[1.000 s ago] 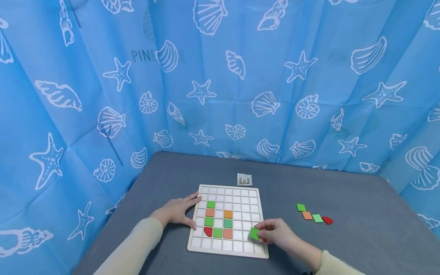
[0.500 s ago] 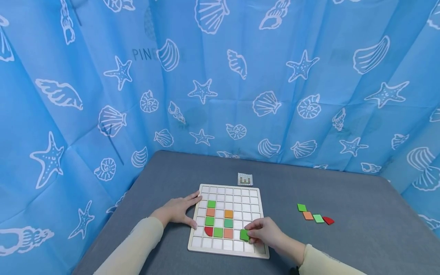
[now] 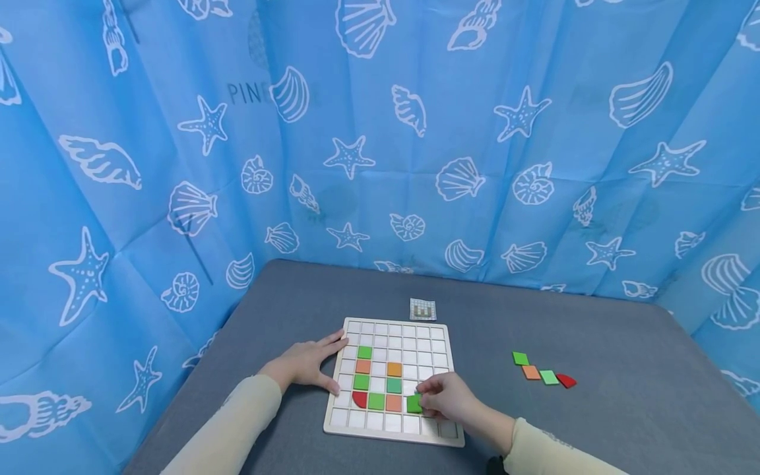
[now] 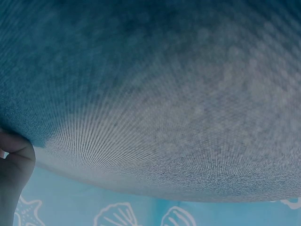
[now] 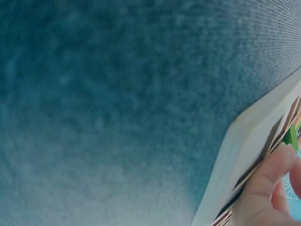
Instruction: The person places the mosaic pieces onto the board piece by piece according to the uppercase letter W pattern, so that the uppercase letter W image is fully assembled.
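Here, the right hand [image 3: 446, 398] pinches a small green tile [image 3: 413, 404] between thumb and fingertips, over the board [image 3: 388, 435], right beside the salmon tile [image 3: 393, 403] in the second row up from the near edge. Whether it sits flat in its square or is held just above, I can't tell. The left hand [image 3: 301, 363] has its fingers spread apart, with fingertips and thumb touching the board's left edge.

The tile looks thin, stiff and light, likely wood or plastic, so it should bear a firm pinch without bending. Its flat face may be a bit slippery; two opposite edges are probably the best hold, with the nearest corner left free to meet the raised grid lines. The board seems light enough to slide if pushed, so a steadying hand makes sense.

The table [image 3: 493, 316] has a grey, cloth-like top with a fine weave. A small printed card [image 3: 423, 309] lies just beyond the board, and four loose tiles [image 3: 531, 373] lie off to the right. Behind hangs a blue curtain [image 3: 380, 218] with white shells and starfish.
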`<state>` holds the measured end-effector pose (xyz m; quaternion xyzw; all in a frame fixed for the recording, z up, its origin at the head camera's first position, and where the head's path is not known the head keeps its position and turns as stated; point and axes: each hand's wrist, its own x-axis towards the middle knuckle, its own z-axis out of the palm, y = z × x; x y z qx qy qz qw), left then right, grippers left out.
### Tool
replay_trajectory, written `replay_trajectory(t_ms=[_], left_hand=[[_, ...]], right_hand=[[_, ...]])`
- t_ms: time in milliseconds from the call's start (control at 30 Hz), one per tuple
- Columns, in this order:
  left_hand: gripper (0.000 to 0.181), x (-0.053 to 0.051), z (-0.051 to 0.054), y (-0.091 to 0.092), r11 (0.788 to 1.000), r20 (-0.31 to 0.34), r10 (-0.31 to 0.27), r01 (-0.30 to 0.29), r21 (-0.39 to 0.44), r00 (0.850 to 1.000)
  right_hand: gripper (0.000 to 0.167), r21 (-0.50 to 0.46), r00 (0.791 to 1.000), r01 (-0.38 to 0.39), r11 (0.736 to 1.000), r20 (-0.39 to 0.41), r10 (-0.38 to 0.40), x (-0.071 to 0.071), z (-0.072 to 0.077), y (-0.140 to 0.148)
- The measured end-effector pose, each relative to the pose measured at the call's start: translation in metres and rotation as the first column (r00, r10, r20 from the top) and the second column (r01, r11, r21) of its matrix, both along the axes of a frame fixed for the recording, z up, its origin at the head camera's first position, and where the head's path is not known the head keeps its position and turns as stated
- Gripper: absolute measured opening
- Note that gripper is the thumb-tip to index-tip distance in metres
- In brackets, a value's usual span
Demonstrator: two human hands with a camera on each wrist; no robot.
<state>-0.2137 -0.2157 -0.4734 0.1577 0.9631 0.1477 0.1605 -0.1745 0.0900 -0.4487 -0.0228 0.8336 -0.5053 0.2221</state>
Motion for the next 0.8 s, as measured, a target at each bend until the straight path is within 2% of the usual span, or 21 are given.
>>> replay_trajectory(t_ms=[233, 533, 800], left_hand=[[0.102, 0.0011, -0.001, -0.0006, 1.0, 0.003, 0.001, -0.001, -0.006, 1.0], [0.102, 0.0017, 0.0012, 0.0001, 1.0, 0.003, 0.005, -0.005, -0.009, 1.0], [0.101, 0.0013, 0.0021, 0.0005, 1.0, -0.003, -0.006, 0.006, -0.008, 1.0]], right_hand=[[0.018, 0.038, 0.999, -0.033, 0.999, -0.032, 0.034, 0.0013, -0.0031, -0.0031], [0.017, 0.038, 0.994, -0.079, 0.996, -0.078, 0.082, 0.0012, -0.0052, -0.0042], [0.017, 0.016, 0.995, -0.088, 0.996, -0.055, 0.089, -0.0001, -0.0056, 0.0]])
